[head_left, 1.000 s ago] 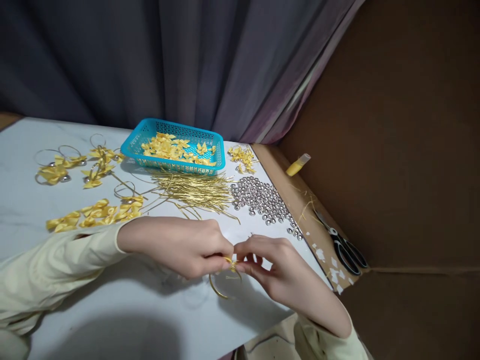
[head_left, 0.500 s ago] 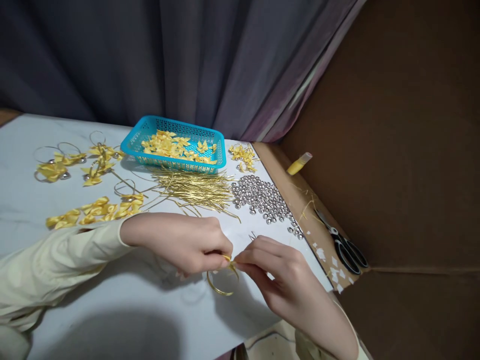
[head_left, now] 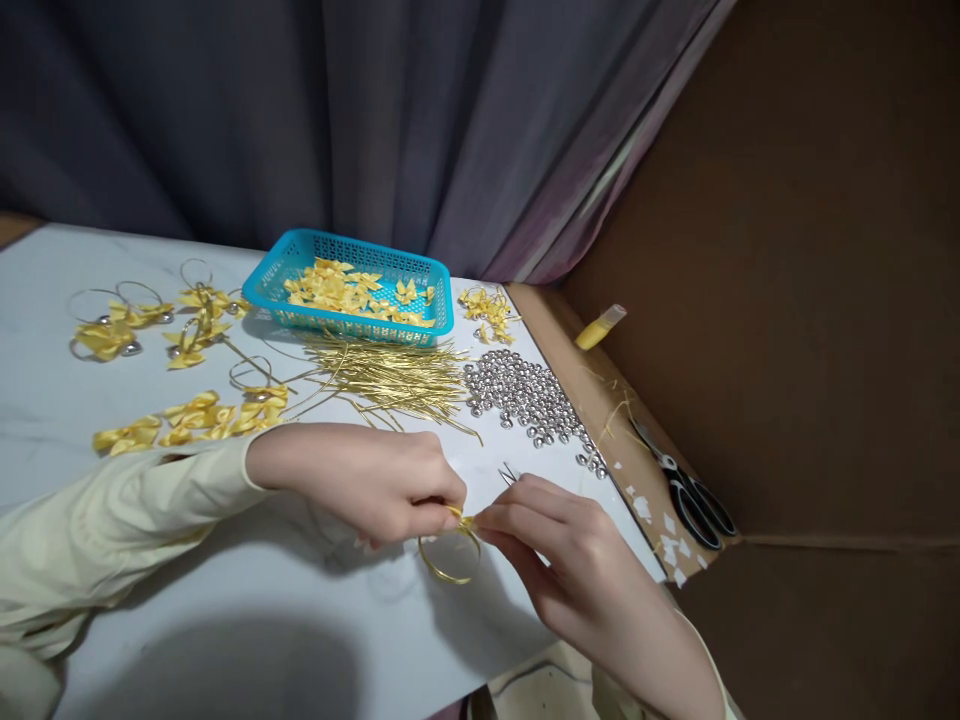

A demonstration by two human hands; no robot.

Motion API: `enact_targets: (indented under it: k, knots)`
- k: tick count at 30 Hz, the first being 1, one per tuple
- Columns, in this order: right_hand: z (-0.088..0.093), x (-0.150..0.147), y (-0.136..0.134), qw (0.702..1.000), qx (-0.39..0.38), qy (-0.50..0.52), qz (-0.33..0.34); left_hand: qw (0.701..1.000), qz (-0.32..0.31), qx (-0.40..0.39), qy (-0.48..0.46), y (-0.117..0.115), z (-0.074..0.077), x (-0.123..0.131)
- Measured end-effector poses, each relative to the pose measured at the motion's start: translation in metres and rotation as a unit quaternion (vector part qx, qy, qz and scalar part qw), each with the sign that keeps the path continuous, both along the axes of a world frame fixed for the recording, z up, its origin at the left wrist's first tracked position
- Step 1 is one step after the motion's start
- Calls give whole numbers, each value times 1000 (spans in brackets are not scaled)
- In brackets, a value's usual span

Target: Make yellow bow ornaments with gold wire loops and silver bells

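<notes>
My left hand [head_left: 386, 490] is closed in a pinch on a loop of gold cord [head_left: 450, 579], which hangs below the fingertips. Facing it, my right hand [head_left: 574, 555] pinches the yellow knot area [head_left: 466, 522] of the same cord between thumb and forefinger. Two thin pointed metal tips [head_left: 508, 474], like those of tweezers, stick out behind the right fingers; the rest of that tool is hidden in the hand. Gold cord pieces [head_left: 397, 378] lie just beyond the left hand. Silver bells [head_left: 517, 390] are spread past the right hand.
A blue basket [head_left: 262, 300] holds yellow ribbon bows. Yellow bows with cord loops [head_left: 105, 338] and a row of bows [head_left: 196, 415] lie at left. More small bows [head_left: 487, 315] sit right of the basket. Black-handled scissors [head_left: 697, 505] and a yellow tube [head_left: 600, 327] lie along the right edge.
My right hand has shifted slightly right, and the cord loop has turned to look rounder. The metal tips show more clearly. My left hand stays nearly in place.
</notes>
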State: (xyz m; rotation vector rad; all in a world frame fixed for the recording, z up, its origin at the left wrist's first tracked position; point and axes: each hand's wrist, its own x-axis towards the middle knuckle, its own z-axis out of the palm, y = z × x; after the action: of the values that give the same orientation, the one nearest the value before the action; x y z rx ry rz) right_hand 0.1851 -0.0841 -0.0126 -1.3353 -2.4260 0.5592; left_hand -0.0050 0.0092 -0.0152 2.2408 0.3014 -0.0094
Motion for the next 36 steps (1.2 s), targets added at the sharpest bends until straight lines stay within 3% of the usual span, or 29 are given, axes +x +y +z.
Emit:
enact_targets:
  k: [12, 27, 36]
  knots:
    - [-5, 2, 3, 999, 14, 5, -33, 997, -7, 70, 27, 0, 1, 1]
    - [-7, 5, 10, 997, 11, 48, -56, 999, -6, 24, 27, 0, 1, 1]
    - [2, 7, 10, 989, -21, 118, -82, 997, -2, -59, 55, 2, 3, -1]
